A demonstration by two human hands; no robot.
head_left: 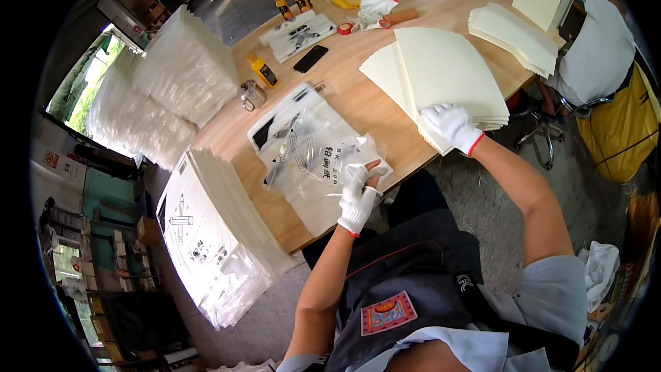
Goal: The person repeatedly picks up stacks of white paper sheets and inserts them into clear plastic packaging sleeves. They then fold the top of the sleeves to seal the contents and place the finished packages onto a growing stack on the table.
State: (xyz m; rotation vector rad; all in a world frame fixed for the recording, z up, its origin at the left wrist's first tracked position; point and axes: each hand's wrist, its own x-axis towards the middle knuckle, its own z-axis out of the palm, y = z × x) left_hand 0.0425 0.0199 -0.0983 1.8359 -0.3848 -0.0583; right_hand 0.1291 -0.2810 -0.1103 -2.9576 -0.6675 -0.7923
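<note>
My left hand (359, 196), in a white glove with bare thumb and fingertip, pinches the near edge of a clear printed plastic bag (303, 148). That bag lies on top of a pile of similar bags at the table's near edge. My right hand (451, 127), also in a white glove with a red cuff, grips the near corner of a fanned stack of cream paper sheets (441, 62). Its fingertips curl over the paper, and how many sheets they hold is hidden.
A tall stack of filled paper packs (213, 234) stands at the left. Beyond the bags are a glass jar (252, 95), an orange bottle (263, 71) and a black phone (310, 59). More paper (513, 38) lies right, near a seated person (599, 45). Wrapped bundles (186, 62) rise far left.
</note>
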